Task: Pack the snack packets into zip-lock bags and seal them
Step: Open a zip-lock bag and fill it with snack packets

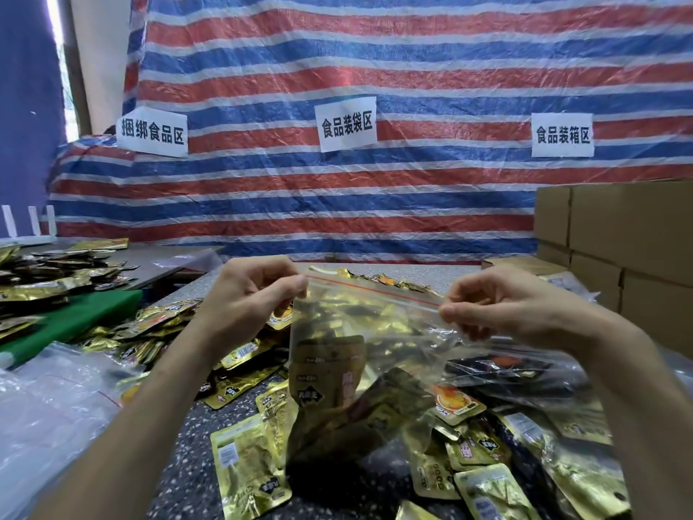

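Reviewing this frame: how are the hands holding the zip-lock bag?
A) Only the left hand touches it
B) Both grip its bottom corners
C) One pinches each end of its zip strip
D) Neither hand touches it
C: the left hand and right hand pinch opposite ends of the zip strip, and the bag hangs between them with packets inside.

The left hand (255,294) and right hand (498,305) are bare, and both slim forearms (150,407) run uncovered from the wrists to the edge of view.
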`<state>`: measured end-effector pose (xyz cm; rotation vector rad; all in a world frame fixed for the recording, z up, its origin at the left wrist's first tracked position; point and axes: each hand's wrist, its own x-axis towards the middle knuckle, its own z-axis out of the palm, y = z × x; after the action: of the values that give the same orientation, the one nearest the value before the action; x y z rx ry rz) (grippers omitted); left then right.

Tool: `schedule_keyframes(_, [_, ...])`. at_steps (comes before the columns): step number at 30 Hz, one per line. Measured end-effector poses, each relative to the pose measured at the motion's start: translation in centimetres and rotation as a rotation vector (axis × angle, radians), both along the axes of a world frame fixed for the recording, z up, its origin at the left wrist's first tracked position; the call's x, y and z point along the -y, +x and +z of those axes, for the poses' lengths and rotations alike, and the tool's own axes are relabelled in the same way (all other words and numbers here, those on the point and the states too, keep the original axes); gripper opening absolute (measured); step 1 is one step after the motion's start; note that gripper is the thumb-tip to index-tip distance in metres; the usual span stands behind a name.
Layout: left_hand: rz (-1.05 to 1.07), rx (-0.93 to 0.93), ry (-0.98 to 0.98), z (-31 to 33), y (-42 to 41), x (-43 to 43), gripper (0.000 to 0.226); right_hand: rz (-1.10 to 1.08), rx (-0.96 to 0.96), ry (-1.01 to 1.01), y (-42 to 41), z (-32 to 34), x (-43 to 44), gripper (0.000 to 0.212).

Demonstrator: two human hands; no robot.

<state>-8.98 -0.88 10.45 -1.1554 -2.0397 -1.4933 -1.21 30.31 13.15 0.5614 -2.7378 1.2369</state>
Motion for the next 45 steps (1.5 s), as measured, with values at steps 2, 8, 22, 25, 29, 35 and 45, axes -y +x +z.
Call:
schedule_keyframes(2, [0.002,0.008,0.003,0.1,0.0,0.0,0.02,-0.011,0.016,0.008,0.0,0.1,0.0,0.022])
schedule_keyframes(8, [0.007,0.024,-0.036,0.2,0.5,-0.6,0.021,-0.067,0.074,0.088,0.9,0.7,-0.4,0.032])
schedule_keyframes(22, [-0.015,-0.033,-0.128,-0.2,2.8,-5.0,0.016,0.125,0.259,0.475,-1.8,-3.5,7.8,0.026])
schedule_keyframes(25, [0.085,-0.074,-0.04,-1.0,2.5,-6.0,0.006,-0.01,0.203,0.339,-2.3,-3.7,7.3,0.022])
schedule_keyframes(29, [0.083,-0.046,-0.017,-1.6,2.8,-6.9,0.032,-0.297,0.228,-0.183,-2.4,-2.5,4.5,0.026])
schedule_keyframes(35, [0.095,-0.036,-0.15,-2.2,2.7,-6.9,0.027,-0.512,-0.009,-1.05,-2.6,-0.7,0.3,0.022])
schedule_keyframes(45, [0.083,-0.051,-0.27,-2.6,2.0,-7.0,0.019,-1.285,-0.245,-0.385,-1.6,-3.0,-4.9,0.098])
